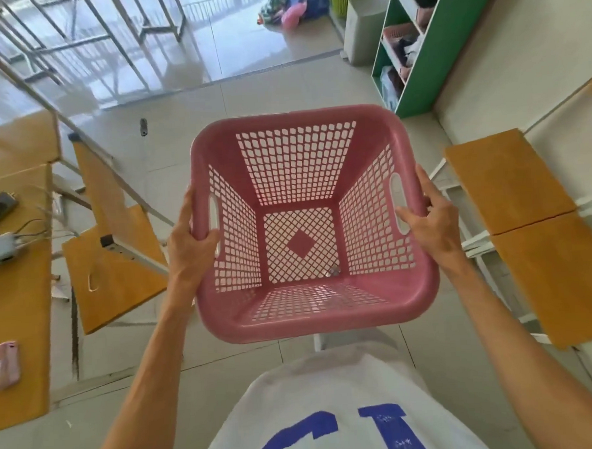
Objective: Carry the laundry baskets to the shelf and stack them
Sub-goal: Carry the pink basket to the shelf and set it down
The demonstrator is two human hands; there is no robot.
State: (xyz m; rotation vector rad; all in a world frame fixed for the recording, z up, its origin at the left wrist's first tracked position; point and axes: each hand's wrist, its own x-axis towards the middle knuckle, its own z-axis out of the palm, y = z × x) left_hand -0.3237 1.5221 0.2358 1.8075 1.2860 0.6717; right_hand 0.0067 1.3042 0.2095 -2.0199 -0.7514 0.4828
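Note:
An empty pink laundry basket (312, 306) with perforated walls hangs in the air in front of my chest, mouth up. My left hand (191, 243) grips its left rim beside the handle slot. On the right rim my right hand (428, 220) holds on, thumb inside near the slot. A green shelf unit (426, 56) stands ahead at the upper right, with a pink basket (399, 33) and clothes on its shelves.
Wooden desks with metal frames flank me: one on the left (14, 307) with a phone, a power strip and a pink case, chairs (111, 268) beside it, and desks on the right (527, 212). A grey bin (363, 28) stands by the shelf. Tiled floor runs ahead.

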